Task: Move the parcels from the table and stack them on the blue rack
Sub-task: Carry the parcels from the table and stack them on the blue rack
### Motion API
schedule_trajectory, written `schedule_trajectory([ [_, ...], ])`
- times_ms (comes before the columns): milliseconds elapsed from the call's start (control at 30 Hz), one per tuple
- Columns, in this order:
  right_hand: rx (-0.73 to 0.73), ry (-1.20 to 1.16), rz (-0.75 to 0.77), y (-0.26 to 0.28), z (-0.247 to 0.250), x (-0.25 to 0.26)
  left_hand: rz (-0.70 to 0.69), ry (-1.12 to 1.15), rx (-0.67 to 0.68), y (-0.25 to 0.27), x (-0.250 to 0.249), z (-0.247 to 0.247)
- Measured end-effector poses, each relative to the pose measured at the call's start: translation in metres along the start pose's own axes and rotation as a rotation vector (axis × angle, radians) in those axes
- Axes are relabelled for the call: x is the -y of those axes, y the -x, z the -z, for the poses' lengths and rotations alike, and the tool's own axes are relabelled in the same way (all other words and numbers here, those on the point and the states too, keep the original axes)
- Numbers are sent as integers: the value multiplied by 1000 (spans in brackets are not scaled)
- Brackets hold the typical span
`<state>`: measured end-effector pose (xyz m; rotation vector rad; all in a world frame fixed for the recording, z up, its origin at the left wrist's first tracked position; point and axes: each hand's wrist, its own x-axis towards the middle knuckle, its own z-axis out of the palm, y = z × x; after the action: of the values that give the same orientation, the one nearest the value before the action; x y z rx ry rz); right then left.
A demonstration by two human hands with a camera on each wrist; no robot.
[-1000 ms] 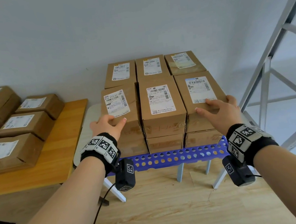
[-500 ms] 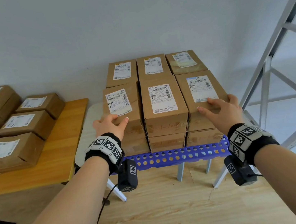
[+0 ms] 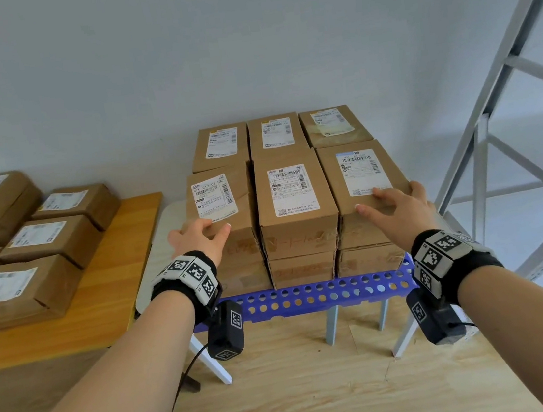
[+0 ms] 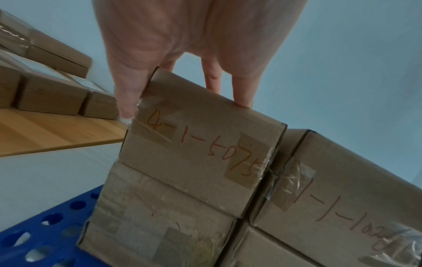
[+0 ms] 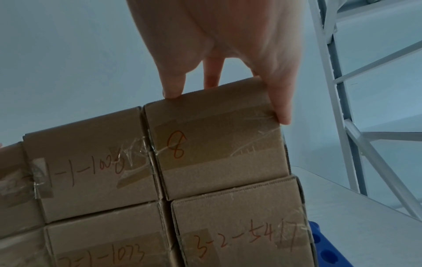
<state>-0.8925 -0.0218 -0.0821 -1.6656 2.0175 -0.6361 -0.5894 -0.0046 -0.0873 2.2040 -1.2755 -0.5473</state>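
Brown cardboard parcels stand two layers high in three columns on the blue perforated rack (image 3: 309,296). My left hand (image 3: 198,238) rests on the near left top parcel (image 3: 222,209), which bears "4-1-5075" on its front (image 4: 200,153). Its fingers (image 4: 242,94) lie straight over the top edge, and one runs down the left corner. My right hand (image 3: 395,210) lies the same way on the near right top parcel (image 3: 363,180), marked "8" (image 5: 217,144), with one finger down its right corner. Neither parcel is lifted.
A wooden table (image 3: 125,259) on the left carries several more labelled parcels (image 3: 46,239). A pale metal shelving frame (image 3: 485,160) rises at the right. The blue rack sits on a white-legged stand (image 3: 211,362) over a wooden floor.
Hardly anything: both hands stay on the same two parcels, and only the view has shifted slightly.
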Motion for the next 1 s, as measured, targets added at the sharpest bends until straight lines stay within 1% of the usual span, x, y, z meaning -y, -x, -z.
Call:
schedule_trajectory([
  [233, 22, 63, -4, -1, 2, 1, -35, -149, 23, -2, 6, 2],
  [367, -29, 112, -12, 2, 2, 5, -59, -262, 65, -5, 10, 7],
  [433, -73, 110, 29, 5, 2, 12, -76, -285, 41, -1, 9, 12],
  [500, -115, 53, 101, 6, 0, 24, -107, -257, -10, 5, 7, 18],
  [600, -132, -107, 272, 11, -9, 47, -158, -207, -65, 10, 10, 29],
  [667, -106, -169, 387, 15, -19, 63, -201, -160, -90, 13, 14, 40],
  [733, -51, -235, 454, 23, -31, 80, -220, -101, -126, 19, 19, 53],
  [900, 146, -387, 540, 50, -68, 126, -179, 13, -167, 43, 45, 88],
  [1000, 238, -412, 591, 70, -98, 167, -126, 101, -202, 50, 79, 117],
])
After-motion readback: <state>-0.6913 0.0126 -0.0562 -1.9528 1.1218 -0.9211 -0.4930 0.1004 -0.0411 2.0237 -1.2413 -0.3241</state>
